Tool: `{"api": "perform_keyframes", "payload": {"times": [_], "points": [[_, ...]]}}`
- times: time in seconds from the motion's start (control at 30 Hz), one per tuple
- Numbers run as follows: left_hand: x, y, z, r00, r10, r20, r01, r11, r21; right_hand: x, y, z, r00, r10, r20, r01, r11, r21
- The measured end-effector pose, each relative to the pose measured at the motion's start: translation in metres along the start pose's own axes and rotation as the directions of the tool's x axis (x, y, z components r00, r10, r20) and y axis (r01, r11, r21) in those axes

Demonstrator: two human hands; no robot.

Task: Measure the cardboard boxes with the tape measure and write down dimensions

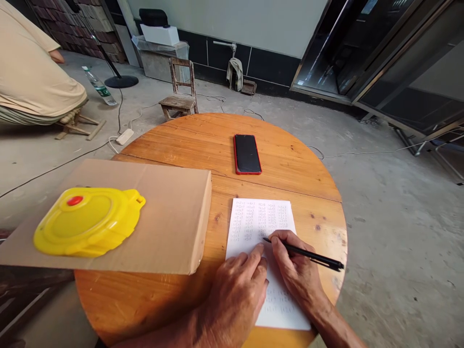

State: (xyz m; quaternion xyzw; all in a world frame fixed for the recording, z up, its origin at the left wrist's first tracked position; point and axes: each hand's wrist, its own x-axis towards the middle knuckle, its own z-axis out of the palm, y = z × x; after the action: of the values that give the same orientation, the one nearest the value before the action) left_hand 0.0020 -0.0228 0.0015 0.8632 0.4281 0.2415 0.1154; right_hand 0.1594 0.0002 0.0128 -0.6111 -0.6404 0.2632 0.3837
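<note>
The right hand [299,263] had its thumb and fingers clamped on a black pen [315,256], whose tip met the paper beneath the written rows. The left hand [239,285] gripped nothing; its fingers lay close together, slightly bent, with the index fingertip on the sheet just beside the pen's tip.

From where I stood, the sheet of paper [263,220] lay toward the right of the round worktop [290,164], its lower end close to the near edge. I judged the upper block well advanced: five columns of short, repeated entries ran down to about the level of the pen. Below came a pale stretch, partly covered by the hands, that seemed left to fill, though faint marks showed again near the bottom (whether written there or showing through, I couldn't tell).

The sheet was white, upright in shape and nearly flat, its writing small, thin and grey, too fine for me to read surely. The pen was slim and dark, with a clip toward its upper end.
</note>
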Motion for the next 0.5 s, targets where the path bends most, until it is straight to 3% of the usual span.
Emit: {"api": "perform_keyframes", "payload": {"times": [0.5], "points": [[-0.0007, 0.0012, -0.0006, 1.000, 0.003, 0.005, -0.003, 0.999, -0.036, 0.0018, -0.0036, -0.0006, 0.999, -0.026, 0.031, 0.028, 0.998, -0.053]]}}
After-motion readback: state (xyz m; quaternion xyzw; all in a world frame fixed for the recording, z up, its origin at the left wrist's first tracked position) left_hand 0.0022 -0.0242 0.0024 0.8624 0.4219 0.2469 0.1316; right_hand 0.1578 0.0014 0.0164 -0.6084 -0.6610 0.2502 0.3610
